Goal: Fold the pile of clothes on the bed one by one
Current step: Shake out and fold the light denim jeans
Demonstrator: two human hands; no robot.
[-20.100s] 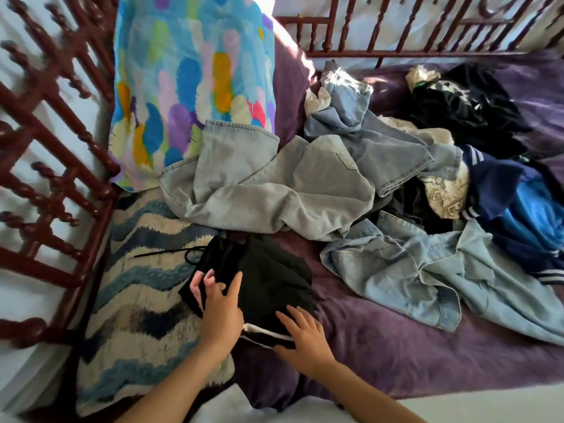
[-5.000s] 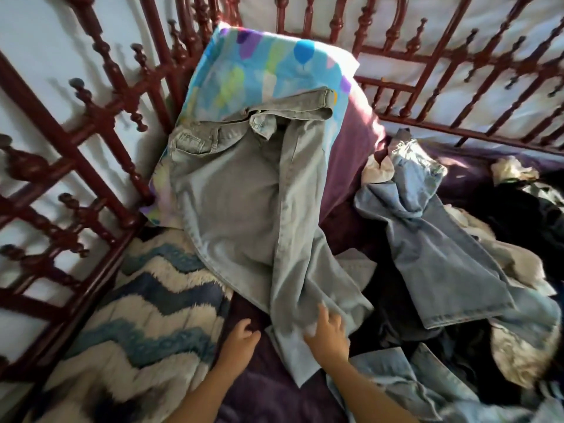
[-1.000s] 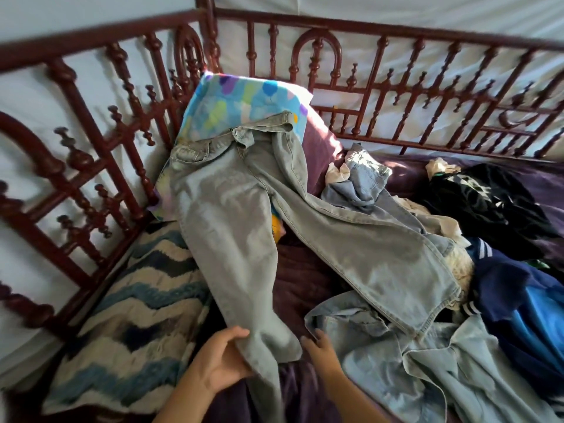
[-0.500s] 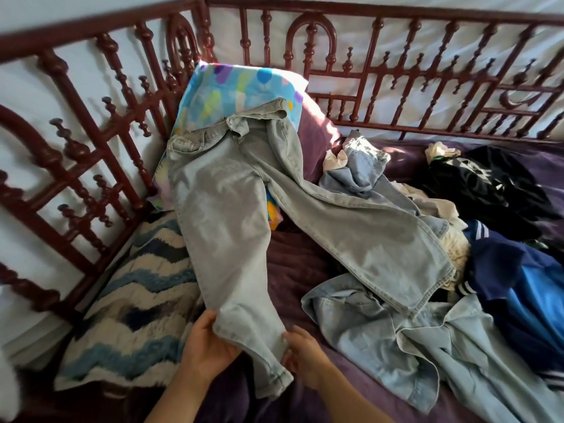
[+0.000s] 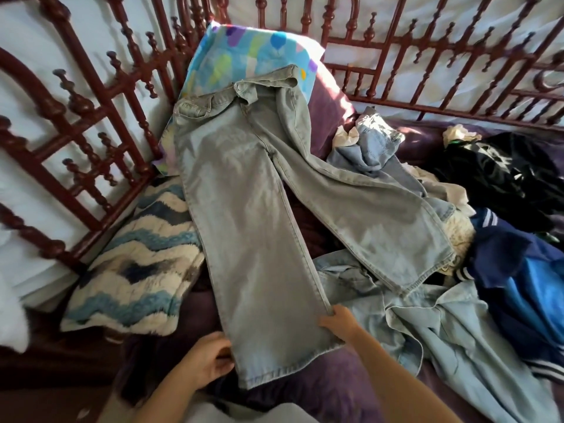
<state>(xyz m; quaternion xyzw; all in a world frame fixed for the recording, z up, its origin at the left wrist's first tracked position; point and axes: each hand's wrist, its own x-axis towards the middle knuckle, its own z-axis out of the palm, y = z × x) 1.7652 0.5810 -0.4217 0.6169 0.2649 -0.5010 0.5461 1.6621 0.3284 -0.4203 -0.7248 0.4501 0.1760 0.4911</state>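
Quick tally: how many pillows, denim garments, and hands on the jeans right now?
Pillows: 2, colourful pillow, zigzag pillow
Denim garments: 3, spread jeans, blue jeans, denim shirt
Hands on jeans: 2, left hand, right hand
Total: 7

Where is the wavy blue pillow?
In the head view, the wavy pillow lies at the left, between the red rail and the jeans, below the colourful pillow.

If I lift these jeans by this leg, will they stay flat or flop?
Likely floppy: the jeans drape over the pillow, so they should sag between the left hand and right hand. Probably heavyish; the denim looks thick, with few wrinkles. The other leg lies on the pile and may drag it.
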